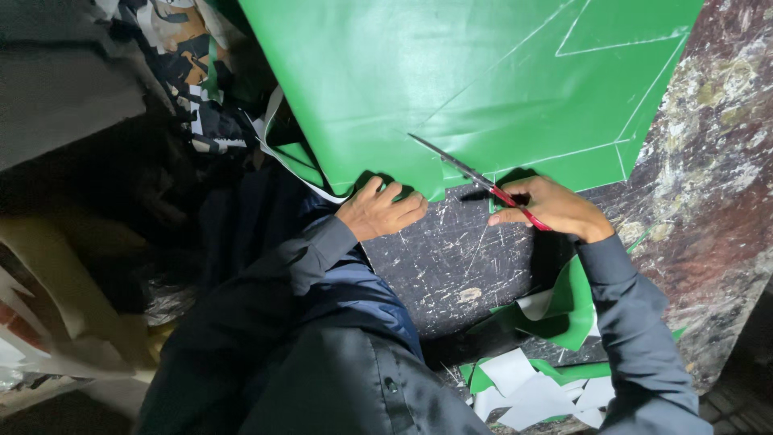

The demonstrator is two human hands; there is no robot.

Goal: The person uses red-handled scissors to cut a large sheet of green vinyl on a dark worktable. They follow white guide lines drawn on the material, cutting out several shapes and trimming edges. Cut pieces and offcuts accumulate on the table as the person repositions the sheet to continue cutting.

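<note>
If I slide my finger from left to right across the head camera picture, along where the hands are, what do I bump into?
Left hand holding the green sheet's edge → scissor blades cutting the sheet → right hand gripping the red scissor handles → bare mottled tabletop.

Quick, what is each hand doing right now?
Left hand: closed on the near edge of the green sheet, pinning it down.
Right hand: closed on the red-handled scissors, blades on the sheet.

Green sheet (451,80), chalk-lined, flat on table; red-handled scissors (483,181) cutting into its near edge.
</note>
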